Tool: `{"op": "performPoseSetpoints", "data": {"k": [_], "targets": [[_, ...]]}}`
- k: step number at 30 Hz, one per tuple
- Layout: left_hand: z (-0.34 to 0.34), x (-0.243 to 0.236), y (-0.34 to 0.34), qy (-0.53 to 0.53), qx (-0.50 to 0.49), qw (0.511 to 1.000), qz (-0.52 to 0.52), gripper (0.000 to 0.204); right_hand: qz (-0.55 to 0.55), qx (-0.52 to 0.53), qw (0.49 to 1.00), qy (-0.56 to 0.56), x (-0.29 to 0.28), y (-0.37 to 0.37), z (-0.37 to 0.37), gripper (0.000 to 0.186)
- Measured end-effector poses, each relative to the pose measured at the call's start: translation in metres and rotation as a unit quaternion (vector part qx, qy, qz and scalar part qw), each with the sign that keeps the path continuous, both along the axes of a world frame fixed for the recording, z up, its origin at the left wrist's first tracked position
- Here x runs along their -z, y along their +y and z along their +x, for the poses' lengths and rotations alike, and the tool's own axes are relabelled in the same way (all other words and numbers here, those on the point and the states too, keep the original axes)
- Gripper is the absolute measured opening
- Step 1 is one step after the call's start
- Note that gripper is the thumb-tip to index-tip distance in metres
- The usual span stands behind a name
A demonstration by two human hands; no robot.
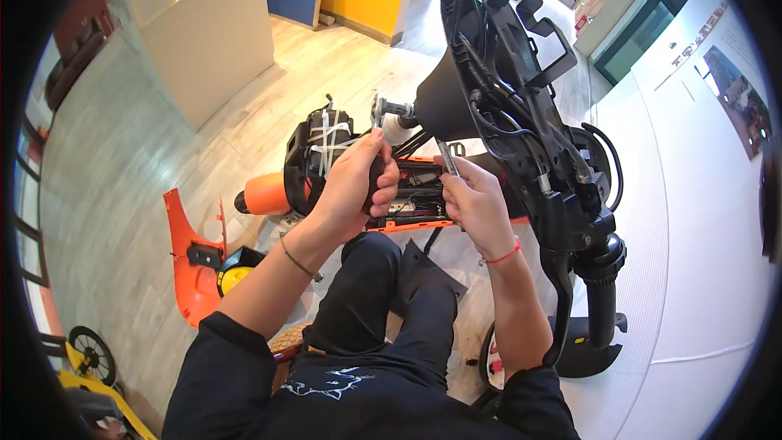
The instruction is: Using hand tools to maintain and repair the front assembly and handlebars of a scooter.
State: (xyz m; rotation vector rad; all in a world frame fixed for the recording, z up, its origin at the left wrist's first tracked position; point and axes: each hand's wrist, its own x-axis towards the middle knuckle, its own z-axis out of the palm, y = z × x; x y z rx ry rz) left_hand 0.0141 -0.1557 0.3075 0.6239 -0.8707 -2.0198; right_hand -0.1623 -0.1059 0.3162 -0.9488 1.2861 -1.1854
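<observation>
My left hand [355,181] is closed around a ratchet wrench [377,109], whose round metal head sits against the bolted end of a steering column [398,108]. In my right hand [479,202] is a silver spanner [448,156], pinched between thumb and fingers, its upper end under the black cone-shaped cover [444,102]. Both hands are over a partly stripped orange and black scooter [265,195]. Between them an open orange-edged body bay shows wires and parts. How firmly the ratchet head seats on the nut is too small to tell.
The black handlebar frame [521,114] with loose cables rises close on my right, its grip [601,310] pointing toward me. On the floor at left lies an orange body panel [191,269]. A pale counter [204,41] stands far left, a white wall panel [709,220] at right.
</observation>
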Motion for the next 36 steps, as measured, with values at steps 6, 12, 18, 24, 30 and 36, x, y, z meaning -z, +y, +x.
{"op": "performPoseSetpoints", "data": {"k": [6, 12, 18, 24, 30, 36], "targets": [[-0.006, -0.017, 0.006, 0.028, 0.028, 0.999, 0.014, 0.028, -0.015, -0.012, 0.999, 0.044, -0.001, 0.001, 0.001, 0.028], [-0.010, -0.021, 0.004, 0.026, 0.057, 0.997, 0.047, 0.027, 0.002, -0.007, 1.000, -0.003, -0.001, 0.000, 0.001, 0.028], [-0.007, -0.028, -0.003, 0.076, 0.103, 0.988, 0.092, 0.028, 0.039, -0.035, 0.996, 0.066, -0.005, 0.001, 0.003, 0.033], [-0.030, -0.021, -0.001, 0.142, 0.071, 0.983, 0.088, 0.030, -0.023, 0.004, 0.999, 0.027, -0.005, 0.000, 0.008, 0.021], [-0.013, -0.025, -0.006, 0.064, 0.109, 0.988, 0.085, 0.028, -0.015, 0.006, 1.000, -0.006, 0.000, 0.000, 0.003, 0.027], [-0.015, -0.033, -0.004, -0.061, 0.079, 0.992, 0.081, 0.027, 0.029, -0.023, 0.998, 0.043, -0.003, 0.001, 0.005, 0.037]]}}
